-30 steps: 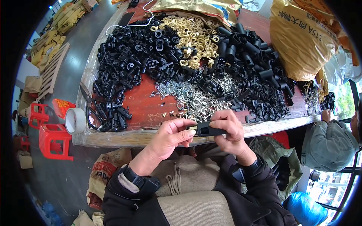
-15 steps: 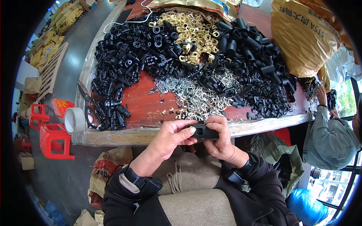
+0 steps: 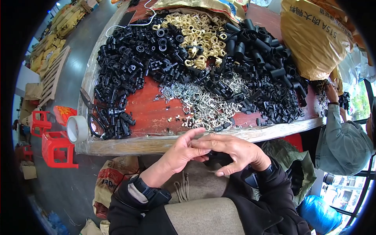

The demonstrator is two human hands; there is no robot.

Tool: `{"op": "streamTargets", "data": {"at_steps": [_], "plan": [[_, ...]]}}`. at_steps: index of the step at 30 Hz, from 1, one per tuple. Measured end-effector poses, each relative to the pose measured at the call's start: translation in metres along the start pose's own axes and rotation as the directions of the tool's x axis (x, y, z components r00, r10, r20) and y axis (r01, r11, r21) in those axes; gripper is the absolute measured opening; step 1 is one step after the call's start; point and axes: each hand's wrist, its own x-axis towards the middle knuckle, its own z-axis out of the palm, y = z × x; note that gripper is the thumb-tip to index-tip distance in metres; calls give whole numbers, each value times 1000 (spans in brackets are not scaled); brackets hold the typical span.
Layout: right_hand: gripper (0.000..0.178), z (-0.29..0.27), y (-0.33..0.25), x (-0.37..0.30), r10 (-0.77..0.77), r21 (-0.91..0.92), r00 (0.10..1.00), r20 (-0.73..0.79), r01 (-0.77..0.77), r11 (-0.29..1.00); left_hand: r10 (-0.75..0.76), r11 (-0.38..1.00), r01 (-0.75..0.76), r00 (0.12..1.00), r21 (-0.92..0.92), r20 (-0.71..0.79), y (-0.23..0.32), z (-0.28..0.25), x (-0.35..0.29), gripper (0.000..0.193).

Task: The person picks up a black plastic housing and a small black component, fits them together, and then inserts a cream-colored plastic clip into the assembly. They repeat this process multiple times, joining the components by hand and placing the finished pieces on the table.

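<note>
My left hand (image 3: 181,154) is closed, held just off the table's front edge. A black plastic tube part (image 3: 220,158) shows in part below the fingers and appears to be in its grip; most of it is hidden. Over it, my right hand (image 3: 239,152) lies with fingers stretched toward the left hand and thumb held apart. The right fingertips overlap the left fingers. Beyond the hands, silver metal rings and clips (image 3: 211,103) lie on the red tabletop (image 3: 150,107), with small black pieces (image 3: 280,107) to their right.
Black fittings (image 3: 121,62) heap at left, gold-coloured rings (image 3: 199,39) at far middle, black tubes (image 3: 254,51) at right. Snips (image 3: 89,102) and a white tape roll (image 3: 77,128) sit by the left edge. Red stools (image 3: 58,150) stand left; another person (image 3: 344,141) works at right.
Both hands have dropped slightly toward me. My right hand has let its grip on the black tube part go and spread its fingers across my left hand.
</note>
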Motion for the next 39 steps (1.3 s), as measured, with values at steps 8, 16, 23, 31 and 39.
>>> {"op": "streamTargets", "data": {"at_steps": [8, 16, 23, 31, 39], "plan": [[46, 6, -15, -55, 187, -353, 842, -505, -399, 846, -34, 998, 37, 998, -46, 59, -3, -2, -1, 61], [24, 12, -35, -247, 256, -129, 169, -952, -978, 164, -15, 997, 17, 1000, -80, 24, 1, -3, 5, 58], [23, 24, -42, -245, 160, -246, 234, -959, -967, -60, -21, 997, 24, 999, -76, 45, 2, -2, 6, 50], [27, -53, 12, -52, -169, -691, 696, -697, -591, 417, 34, 996, -37, 999, -79, -36, -4, -10, -9, 37], [21, -59, 61, -24, -53, -663, 698, -714, -650, 371, 84, 992, -93, 992, -89, -99, -3, -21, -21, 38]]}}
